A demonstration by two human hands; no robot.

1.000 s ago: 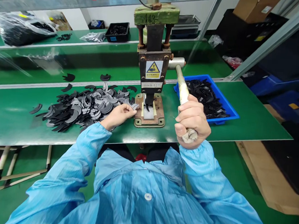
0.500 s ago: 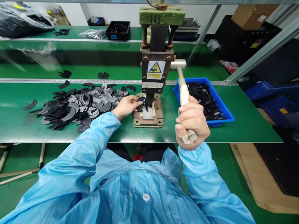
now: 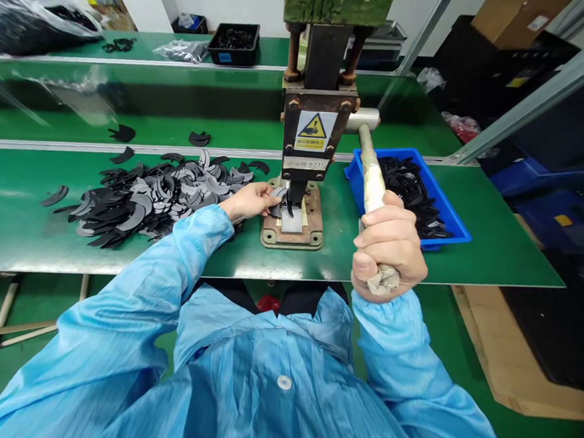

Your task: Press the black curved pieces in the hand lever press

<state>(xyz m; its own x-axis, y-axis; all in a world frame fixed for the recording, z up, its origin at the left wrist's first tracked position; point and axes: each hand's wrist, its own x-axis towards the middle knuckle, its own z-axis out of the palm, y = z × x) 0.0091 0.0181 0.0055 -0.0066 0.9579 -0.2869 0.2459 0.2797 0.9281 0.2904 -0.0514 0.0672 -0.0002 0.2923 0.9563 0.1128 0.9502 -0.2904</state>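
Observation:
My left hand (image 3: 253, 201) pinches a curved dark grey piece (image 3: 276, 202) at the left side of the hand press (image 3: 310, 133), beside its ram. A small black curved bit (image 3: 289, 208) lies on the light metal plate (image 3: 292, 222) of the press base (image 3: 315, 214). My right hand (image 3: 393, 246) is wrapped round the taped press lever (image 3: 372, 168), which slants down toward me. Left of the press, a heap of curved black and grey pieces (image 3: 148, 199) spreads over the green bench.
A blue bin (image 3: 451, 237) of black parts stands right of the press. Behind are a black tray (image 3: 232, 58), a plastic bag of dark parts (image 3: 33, 17) and a sloping metal post (image 3: 541, 89). Loose curved pieces (image 3: 122, 132) lie beyond the heap. The bench's front edge (image 3: 133, 274) is close to me.
My view has shifted slightly, so the press appears larger and farther right. The curved piece in my left hand is turned, showing a lighter grey face. My right hand keeps its grip on the lever.

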